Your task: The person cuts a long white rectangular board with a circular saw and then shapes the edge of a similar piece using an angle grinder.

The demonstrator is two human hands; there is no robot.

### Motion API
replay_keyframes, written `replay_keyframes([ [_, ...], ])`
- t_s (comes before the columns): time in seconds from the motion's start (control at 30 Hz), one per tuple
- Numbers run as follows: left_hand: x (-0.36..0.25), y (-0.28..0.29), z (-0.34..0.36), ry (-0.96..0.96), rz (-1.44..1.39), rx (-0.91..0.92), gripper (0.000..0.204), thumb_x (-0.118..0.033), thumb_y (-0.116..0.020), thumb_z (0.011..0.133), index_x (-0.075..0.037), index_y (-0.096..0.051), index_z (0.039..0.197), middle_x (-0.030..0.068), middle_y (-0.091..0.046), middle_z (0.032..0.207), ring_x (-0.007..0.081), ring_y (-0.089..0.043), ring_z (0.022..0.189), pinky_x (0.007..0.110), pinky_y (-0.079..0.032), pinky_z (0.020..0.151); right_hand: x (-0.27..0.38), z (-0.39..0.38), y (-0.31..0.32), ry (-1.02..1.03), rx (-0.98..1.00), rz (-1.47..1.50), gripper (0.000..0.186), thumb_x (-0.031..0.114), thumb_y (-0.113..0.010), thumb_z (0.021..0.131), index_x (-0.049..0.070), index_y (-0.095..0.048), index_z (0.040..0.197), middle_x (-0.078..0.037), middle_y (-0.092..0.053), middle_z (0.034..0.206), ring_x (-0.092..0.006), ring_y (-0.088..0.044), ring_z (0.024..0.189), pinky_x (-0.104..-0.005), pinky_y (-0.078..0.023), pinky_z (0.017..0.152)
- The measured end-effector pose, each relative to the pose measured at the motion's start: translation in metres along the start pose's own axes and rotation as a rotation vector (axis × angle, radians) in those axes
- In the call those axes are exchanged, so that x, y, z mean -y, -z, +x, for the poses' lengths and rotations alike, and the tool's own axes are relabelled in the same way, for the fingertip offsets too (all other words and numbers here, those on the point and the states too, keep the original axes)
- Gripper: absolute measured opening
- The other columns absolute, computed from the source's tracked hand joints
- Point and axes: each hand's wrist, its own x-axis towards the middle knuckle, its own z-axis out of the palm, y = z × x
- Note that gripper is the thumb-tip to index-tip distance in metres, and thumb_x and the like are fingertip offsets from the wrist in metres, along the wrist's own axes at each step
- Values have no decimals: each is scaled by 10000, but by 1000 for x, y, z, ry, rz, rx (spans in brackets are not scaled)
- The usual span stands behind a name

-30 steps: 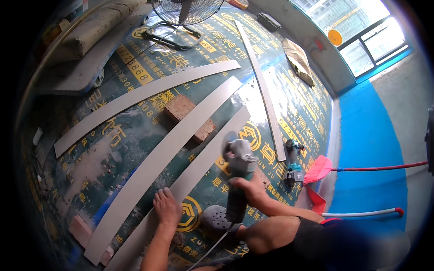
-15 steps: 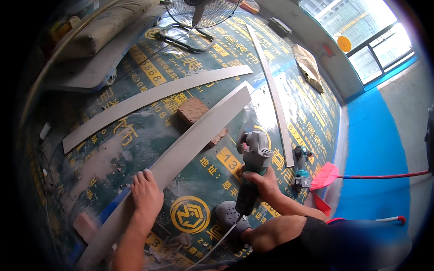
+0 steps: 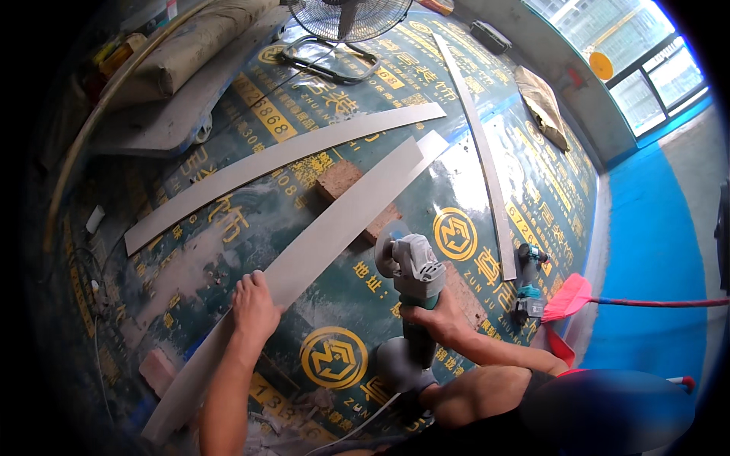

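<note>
A: What do you have in your left hand (image 3: 257, 308)?

B: You hold the upper strip (image 3: 342, 222) with it, fingers closed over the top and the thumb against the right edge. That long pale strip slants across the green floor sheet (image 3: 319, 311), and the end of a lower strip (image 3: 434, 144) sticks out from under it.

A: And your right hand (image 3: 437, 313)?

B: It is wrapped around the body of your angle grinder (image 3: 419, 270), with the disc toward the strips but apart from them. Whether the disc is spinning, you cannot tell from this view. A grey clog (image 3: 391, 366) is partly hidden behind the handle.

A: What are your strips lying across?

B: A reddish brick (image 3: 337, 181) under their far half. A second brick (image 3: 157, 372) lies just left of their near end.

A: What else is around you?

B: Left of your work is a curved strip (image 3: 281, 155); a narrow strip (image 3: 480, 159) runs toward the sheet's far edge. Near the sheet's right edge you have a teal and black drill (image 3: 530, 296), with a pink broom head (image 3: 569, 298) just beside it. A fan (image 3: 357, 19) stands toward the far edge.
</note>
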Motion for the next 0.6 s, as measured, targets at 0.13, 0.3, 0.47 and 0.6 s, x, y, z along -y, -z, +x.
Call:
replay_keyframes([
  [0.13, -2, -2, -1, 7, 26, -12, 640, -182, -879, 691, -11, -455, 1138, 205, -556, 1144, 379, -552, 1115, 458, -448, 975, -2, 4, -1, -43, 50, 11, 567, 208, -797, 696, 3, -559, 1168, -75, -643, 982, -168, -629, 865, -338, -531, 782],
  [0.3, -6, -14, -9, -8, -3, -104, 632, -116, -856, 704, -5, -456, 1181, 207, -546, 1151, 403, -534, 1123, 481, -433, 981, 1, 18, -10, 56, 101, -125, 649, 217, -791, 701, -13, -524, 1246, -118, -642, 1067, -224, -634, 984, -359, -516, 889],
  [0.47, -7, -18, -17, 39, -3, -200, 668, -104, -849, 696, -23, -463, 1235, 187, -569, 1139, 406, -560, 1088, 497, -451, 936, -9, 37, -33, 112, 224, -244, 736, 224, -788, 714, -18, -470, 1332, -202, -630, 1173, -327, -617, 1121, -392, -466, 1013],
  [0.6, 5, -13, -19, 56, -73, -175, 627, -115, -839, 705, -35, -493, 1222, 187, -621, 1074, 411, -604, 1038, 498, -479, 891, 15, 54, -49, 183, 175, -324, 713, 212, -790, 719, -26, -472, 1311, -213, -636, 1149, -314, -631, 1081, -412, -493, 965],
])
